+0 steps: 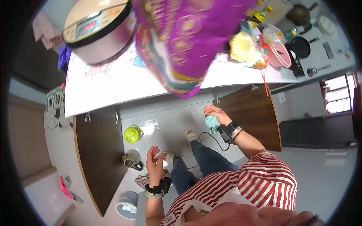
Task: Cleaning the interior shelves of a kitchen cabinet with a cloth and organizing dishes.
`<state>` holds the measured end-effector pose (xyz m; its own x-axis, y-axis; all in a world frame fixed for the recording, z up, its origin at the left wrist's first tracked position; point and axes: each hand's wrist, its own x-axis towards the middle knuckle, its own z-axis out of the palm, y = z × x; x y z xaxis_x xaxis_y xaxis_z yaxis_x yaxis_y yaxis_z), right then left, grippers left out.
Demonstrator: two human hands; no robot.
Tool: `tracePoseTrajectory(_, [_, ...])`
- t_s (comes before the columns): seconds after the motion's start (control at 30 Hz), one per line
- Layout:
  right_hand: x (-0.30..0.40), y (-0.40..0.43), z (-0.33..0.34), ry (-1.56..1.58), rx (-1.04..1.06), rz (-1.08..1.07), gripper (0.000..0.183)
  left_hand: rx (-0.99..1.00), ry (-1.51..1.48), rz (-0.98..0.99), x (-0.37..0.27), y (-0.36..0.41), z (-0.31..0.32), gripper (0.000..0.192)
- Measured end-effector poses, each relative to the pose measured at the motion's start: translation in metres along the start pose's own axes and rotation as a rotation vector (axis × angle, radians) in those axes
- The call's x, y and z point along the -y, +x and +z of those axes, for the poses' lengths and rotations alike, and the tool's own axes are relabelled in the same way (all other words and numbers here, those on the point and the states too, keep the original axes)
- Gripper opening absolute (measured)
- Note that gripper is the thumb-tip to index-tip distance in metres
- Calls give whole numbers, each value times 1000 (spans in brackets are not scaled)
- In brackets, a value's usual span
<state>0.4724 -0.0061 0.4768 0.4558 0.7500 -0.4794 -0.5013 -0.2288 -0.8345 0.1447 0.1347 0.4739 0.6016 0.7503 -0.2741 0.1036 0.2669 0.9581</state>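
Observation:
My right hand (pixel 216 114) is closed around a crumpled light-green cloth (pixel 212 123), in front of the right cabinet door. Nothing shows in my left hand (pixel 154 163), whose fingers are raised and apart, to the right of a kettle (pixel 132 158) with a dark handle. Above both hands runs a white countertop (pixel 113 90). A large purple printed bag (pixel 195 42) lies on it and hangs over its front edge. At the counter's left stands a rice cooker (pixel 99 34) with a lit display.
Two brown cabinet doors (pixel 99 158) (pixel 249 115) stand open on either side. A lime-green container (pixel 133 134) is on the tiled floor by the left door. A black cable (pixel 216 142) loops near my feet. A waste bin (pixel 127 206) stands at lower left; a pink basket (pixel 278 55) sits on the counter.

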Motion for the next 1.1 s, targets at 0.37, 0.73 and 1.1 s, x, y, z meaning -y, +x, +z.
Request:
tracePoseTrajectory(0.37, [115, -100, -136, 279, -173, -238, 23, 382, 50, 80, -86, 14, 181, 46])
tracePoseTrajectory(0.73, [129, -157, -237, 196, -79, -103, 23, 323, 84, 11, -117, -29, 319, 47])
tracePoseTrajectory(1.1, [64, -183, -202, 97, 211, 298, 21, -12, 350, -9, -111, -125, 281, 45])
